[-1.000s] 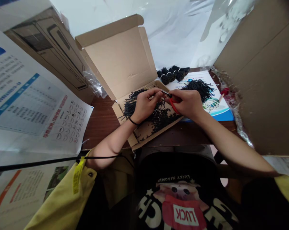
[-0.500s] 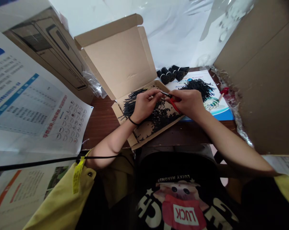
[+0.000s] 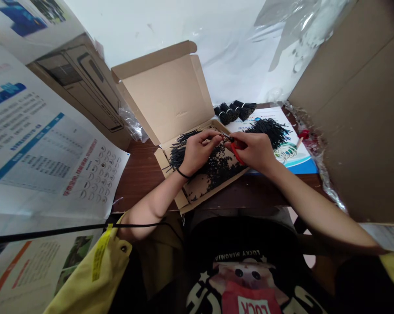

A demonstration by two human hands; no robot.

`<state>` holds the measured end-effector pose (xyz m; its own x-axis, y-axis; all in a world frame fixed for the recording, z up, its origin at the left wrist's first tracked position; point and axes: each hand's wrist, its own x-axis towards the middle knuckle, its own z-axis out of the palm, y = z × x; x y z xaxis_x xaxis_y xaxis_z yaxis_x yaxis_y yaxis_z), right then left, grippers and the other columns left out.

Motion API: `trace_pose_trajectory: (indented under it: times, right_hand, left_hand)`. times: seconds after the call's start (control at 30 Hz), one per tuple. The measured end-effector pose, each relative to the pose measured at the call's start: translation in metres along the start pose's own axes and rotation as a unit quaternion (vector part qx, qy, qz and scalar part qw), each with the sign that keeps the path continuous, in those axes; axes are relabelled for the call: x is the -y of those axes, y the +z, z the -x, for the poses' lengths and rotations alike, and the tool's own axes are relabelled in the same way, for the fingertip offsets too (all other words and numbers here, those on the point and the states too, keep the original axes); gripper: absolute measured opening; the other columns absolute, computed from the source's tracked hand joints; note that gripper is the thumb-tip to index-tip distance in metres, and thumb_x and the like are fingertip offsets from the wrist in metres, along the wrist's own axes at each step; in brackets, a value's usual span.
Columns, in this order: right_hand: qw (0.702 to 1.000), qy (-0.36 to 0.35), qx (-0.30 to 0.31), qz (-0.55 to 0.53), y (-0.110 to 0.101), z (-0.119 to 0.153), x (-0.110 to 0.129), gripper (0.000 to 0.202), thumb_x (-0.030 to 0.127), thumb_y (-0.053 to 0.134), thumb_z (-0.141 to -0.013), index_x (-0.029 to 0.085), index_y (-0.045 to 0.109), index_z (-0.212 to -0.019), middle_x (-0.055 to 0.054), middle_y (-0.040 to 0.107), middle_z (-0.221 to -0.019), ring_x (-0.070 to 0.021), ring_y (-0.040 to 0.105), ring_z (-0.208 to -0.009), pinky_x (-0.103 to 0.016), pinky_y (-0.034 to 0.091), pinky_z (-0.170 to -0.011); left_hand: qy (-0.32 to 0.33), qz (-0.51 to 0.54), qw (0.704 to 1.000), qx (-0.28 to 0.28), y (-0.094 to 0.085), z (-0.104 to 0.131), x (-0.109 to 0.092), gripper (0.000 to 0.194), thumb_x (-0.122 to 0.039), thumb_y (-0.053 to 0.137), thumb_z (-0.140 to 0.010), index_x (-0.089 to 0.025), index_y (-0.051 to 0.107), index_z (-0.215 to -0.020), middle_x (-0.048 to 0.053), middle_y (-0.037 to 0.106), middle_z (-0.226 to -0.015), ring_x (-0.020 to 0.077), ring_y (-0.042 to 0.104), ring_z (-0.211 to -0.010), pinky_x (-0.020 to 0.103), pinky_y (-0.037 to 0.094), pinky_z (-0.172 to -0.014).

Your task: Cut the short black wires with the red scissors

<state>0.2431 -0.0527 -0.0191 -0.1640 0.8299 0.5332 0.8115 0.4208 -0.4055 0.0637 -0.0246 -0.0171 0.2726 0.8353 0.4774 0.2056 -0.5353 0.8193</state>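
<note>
Over an open cardboard box [image 3: 162,163], my right hand [image 3: 254,150] is closed on red-handled scissors [image 3: 238,153], their metal tip pointing left. My left hand [image 3: 198,152] is pinched at the scissors' tip; whatever lies between its fingertips is too small to name. Inside the box, long black strips [image 3: 179,152] lie at the left under my left hand, and small black clippings [image 3: 221,172] are scattered across the bottom. To the right of the box, a pile of black strips [image 3: 270,131] rests on a blue and white printed sheet [image 3: 306,163].
Several tied black bundles [image 3: 236,112] lie behind the box. Pale rubber bands [image 3: 287,151] are beside the pile. Large cardboard [image 3: 354,117] stands at the right, a printed poster [image 3: 53,144] at the left. A black cable [image 3: 69,230] crosses the lower left.
The whole view has shifted, so the box and table appear lower. Both hands stay together over the box, with the scissors still in my right hand.
</note>
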Motion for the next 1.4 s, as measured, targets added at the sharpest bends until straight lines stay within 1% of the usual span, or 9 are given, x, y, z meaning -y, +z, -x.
trace_pose_trajectory:
  times: [0.23, 0.43, 0.57, 0.73, 0.83, 0.9, 1.13, 1.27, 1.4]
  right_hand:
    - [1.000, -0.006, -0.002, -0.010, 0.0001, 0.0002, -0.0011, 0.034, 0.046, 0.057, -0.080, 0.019, 0.072, -0.094, -0.002, 0.061, -0.061, -0.0118, 0.048, -0.054, -0.026, 0.034, -0.056]
    - [1.000, -0.011, 0.009, -0.012, 0.0005, 0.0008, -0.0003, 0.031, 0.044, 0.057, -0.080, 0.020, 0.072, -0.093, -0.002, 0.062, -0.062, -0.0117, 0.048, -0.055, -0.026, 0.033, -0.055]
    - [1.000, -0.014, 0.020, -0.010, -0.0002, 0.0003, -0.0007, 0.032, 0.045, 0.056, -0.081, 0.020, 0.072, -0.093, -0.002, 0.063, -0.063, -0.0119, 0.048, -0.055, -0.026, 0.032, -0.055]
    - [0.999, -0.013, 0.031, 0.006, -0.0006, -0.0005, -0.0031, 0.031, 0.047, 0.055, -0.082, 0.021, 0.071, -0.085, -0.001, 0.061, -0.060, -0.0112, 0.046, -0.053, -0.026, 0.030, -0.054]
    - [0.999, -0.002, 0.031, 0.030, 0.0002, -0.0011, -0.0048, 0.033, 0.049, 0.054, -0.082, 0.021, 0.070, -0.077, -0.001, 0.059, -0.057, -0.0108, 0.044, -0.050, -0.026, 0.026, -0.052]
    - [0.999, 0.008, 0.029, 0.041, 0.0008, -0.0015, -0.0054, 0.035, 0.049, 0.052, -0.083, 0.020, 0.070, -0.075, -0.002, 0.057, -0.055, -0.0108, 0.042, -0.049, -0.027, 0.025, -0.052]
    - [1.000, 0.012, 0.011, 0.022, -0.0003, -0.0007, -0.0012, 0.034, 0.048, 0.052, -0.083, 0.020, 0.071, -0.085, -0.002, 0.058, -0.058, -0.0112, 0.044, -0.052, -0.026, 0.028, -0.055]
    - [1.000, 0.007, 0.008, 0.005, -0.0010, -0.0003, 0.0001, 0.034, 0.048, 0.053, -0.082, 0.020, 0.072, -0.091, -0.002, 0.061, -0.061, -0.0120, 0.048, -0.055, -0.026, 0.031, -0.056]
    - [1.000, -0.002, 0.009, 0.009, -0.0013, -0.0004, -0.0001, 0.032, 0.046, 0.054, -0.082, 0.020, 0.072, -0.091, -0.002, 0.062, -0.062, -0.0121, 0.049, -0.055, -0.026, 0.032, -0.056]
  left_hand:
    - [0.009, -0.015, 1.000, -0.011, -0.0003, -0.0012, 0.0029, 0.026, -0.042, 0.064, -0.081, -0.017, 0.070, -0.084, 0.004, 0.072, -0.083, 0.0108, 0.063, -0.070, 0.022, 0.049, -0.063]
    - [0.007, -0.012, 1.000, 0.000, 0.0008, -0.0009, 0.0029, 0.026, -0.043, 0.062, -0.082, -0.018, 0.070, -0.084, 0.003, 0.072, -0.082, 0.0110, 0.064, -0.069, 0.022, 0.049, -0.063]
    - [0.012, -0.024, 1.000, 0.006, 0.0000, -0.0005, 0.0017, 0.026, -0.042, 0.060, -0.084, -0.018, 0.070, -0.084, 0.003, 0.073, -0.082, 0.0120, 0.064, -0.072, 0.024, 0.050, -0.067]
    - [0.010, -0.031, 0.999, 0.013, -0.0002, 0.0008, 0.0019, 0.026, -0.041, 0.059, -0.085, -0.018, 0.071, -0.084, 0.004, 0.072, -0.081, 0.0114, 0.064, -0.072, 0.023, 0.048, -0.067]
    - [0.000, -0.012, 1.000, 0.022, 0.0013, 0.0016, 0.0010, 0.027, -0.041, 0.058, -0.085, -0.017, 0.071, -0.084, 0.004, 0.072, -0.082, 0.0111, 0.065, -0.074, 0.022, 0.049, -0.069]
    - [-0.007, 0.003, 1.000, 0.025, 0.0024, 0.0017, 0.0003, 0.028, -0.041, 0.058, -0.085, -0.016, 0.070, -0.084, 0.005, 0.072, -0.083, 0.0108, 0.064, -0.073, 0.023, 0.049, -0.069]
    - [-0.005, 0.016, 1.000, 0.025, 0.0019, -0.0001, 0.0035, 0.032, -0.045, 0.054, -0.087, -0.016, 0.069, -0.084, 0.003, 0.069, -0.076, 0.0102, 0.061, -0.067, 0.024, 0.050, -0.068]
    - [-0.002, 0.018, 1.000, 0.025, 0.0018, 0.0000, 0.0041, 0.031, -0.044, 0.053, -0.088, -0.016, 0.068, -0.084, 0.004, 0.070, -0.080, 0.0093, 0.061, -0.067, 0.023, 0.050, -0.068]
    - [0.002, 0.018, 0.999, 0.030, 0.0022, 0.0000, 0.0048, 0.031, -0.044, 0.052, -0.089, -0.017, 0.067, -0.085, 0.004, 0.069, -0.081, 0.0095, 0.061, -0.067, 0.023, 0.050, -0.067]
